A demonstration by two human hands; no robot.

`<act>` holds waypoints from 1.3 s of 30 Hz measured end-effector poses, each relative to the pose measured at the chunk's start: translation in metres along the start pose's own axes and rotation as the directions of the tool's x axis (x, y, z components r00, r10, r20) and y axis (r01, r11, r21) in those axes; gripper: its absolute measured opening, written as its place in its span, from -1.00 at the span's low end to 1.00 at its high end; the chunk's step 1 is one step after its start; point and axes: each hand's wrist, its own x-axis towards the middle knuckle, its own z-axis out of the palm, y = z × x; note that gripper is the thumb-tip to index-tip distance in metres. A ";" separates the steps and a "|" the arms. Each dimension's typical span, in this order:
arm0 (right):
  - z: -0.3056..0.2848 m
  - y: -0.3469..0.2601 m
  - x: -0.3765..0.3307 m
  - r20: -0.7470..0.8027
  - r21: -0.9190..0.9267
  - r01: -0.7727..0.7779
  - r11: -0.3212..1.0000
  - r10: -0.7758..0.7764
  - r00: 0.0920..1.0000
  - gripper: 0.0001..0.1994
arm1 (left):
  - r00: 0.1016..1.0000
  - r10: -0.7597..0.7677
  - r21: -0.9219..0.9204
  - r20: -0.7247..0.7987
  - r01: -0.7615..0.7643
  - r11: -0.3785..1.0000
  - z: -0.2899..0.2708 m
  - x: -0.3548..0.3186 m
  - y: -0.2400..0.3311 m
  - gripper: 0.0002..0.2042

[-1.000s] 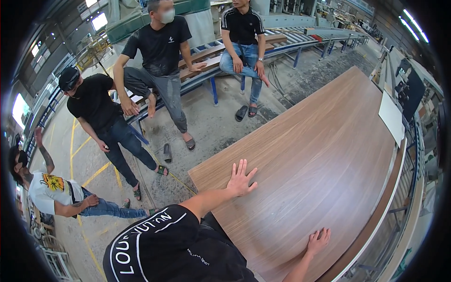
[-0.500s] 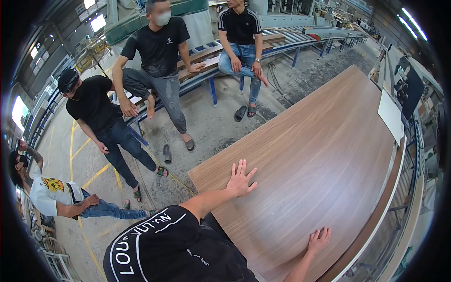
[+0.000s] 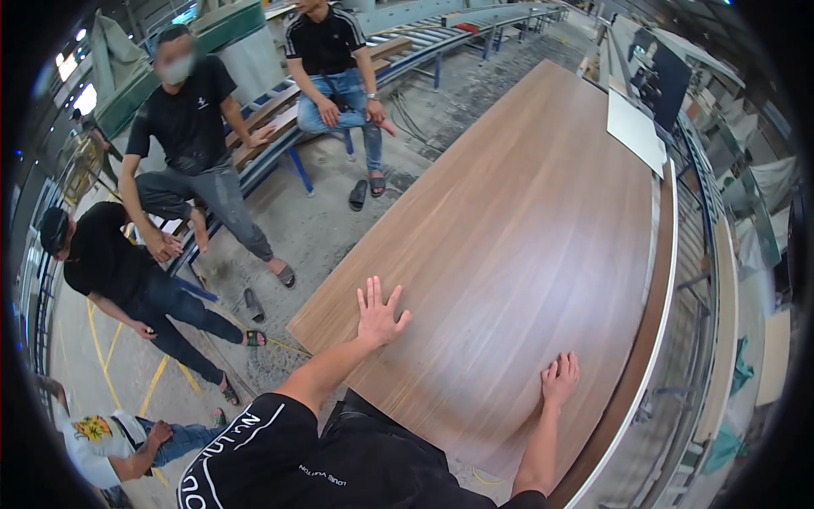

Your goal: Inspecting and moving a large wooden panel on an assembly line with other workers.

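A large wood-grain board point(image 3: 500, 220) lies flat in front of me, its surface brown and glossy. My left hand point(image 3: 379, 318) rests on its left side, palm down with the fingers spread. Farther right, my right hand point(image 3: 560, 382) lies on the board near its right edge, fingers slightly bent and nothing in them. A white panel point(image 3: 636, 131) sits at the board's far right corner. Along the right side runs a brown strip with a white edge point(image 3: 657, 280).
People in dark shirts point(image 3: 182, 119) sit or stand at the left beside a roller conveyor point(image 3: 297, 140). Loose sandals point(image 3: 359, 195) lie on the concrete floor point(image 3: 314, 229). Another roller line point(image 3: 699, 187) runs along the right. A thin yellow cord point(image 3: 284, 346) touches the floor near the board's left corner.
The view has turned to the right, so the board and people appear farther left. Both hands stay on the board, and more of my right forearm shows.
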 end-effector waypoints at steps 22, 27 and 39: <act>-0.001 -0.004 0.000 -0.019 0.033 -0.001 0.999 0.002 1.000 -0.62 | 1.000 -0.013 0.039 0.019 0.012 0.999 -0.006 -0.001 0.003 -0.31; -0.002 0.000 -0.002 -0.005 0.026 -0.002 1.000 0.003 1.000 -0.62 | 1.000 -0.006 0.049 0.017 0.005 0.999 -0.002 -0.001 0.004 -0.31; -0.010 0.002 0.002 0.025 -0.011 -0.003 1.000 0.003 1.000 -0.63 | 1.000 -0.012 0.035 0.012 0.012 0.999 -0.001 0.004 0.009 -0.31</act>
